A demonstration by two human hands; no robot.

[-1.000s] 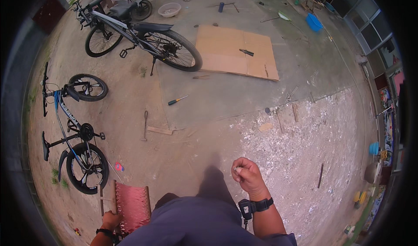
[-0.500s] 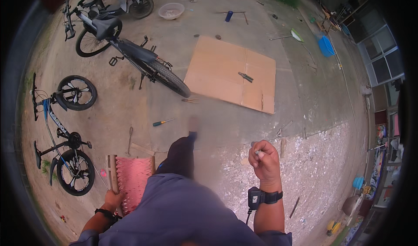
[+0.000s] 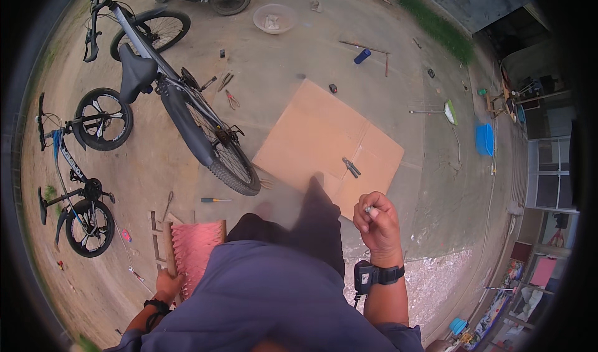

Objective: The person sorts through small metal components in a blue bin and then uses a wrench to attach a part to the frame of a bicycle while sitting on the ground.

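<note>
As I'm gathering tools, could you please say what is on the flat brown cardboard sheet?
A dark two-handled tool lies on the sheet; the right hand and one dark-trousered leg hide part of its near edge.

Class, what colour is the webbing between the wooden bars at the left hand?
The webbing is pinkish red; it shows best in the head view.

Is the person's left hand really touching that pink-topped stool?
Touching. The head view shows the left hand closed around the wooden bar along the pink-topped stool's left edge, with no gap between them.
</note>
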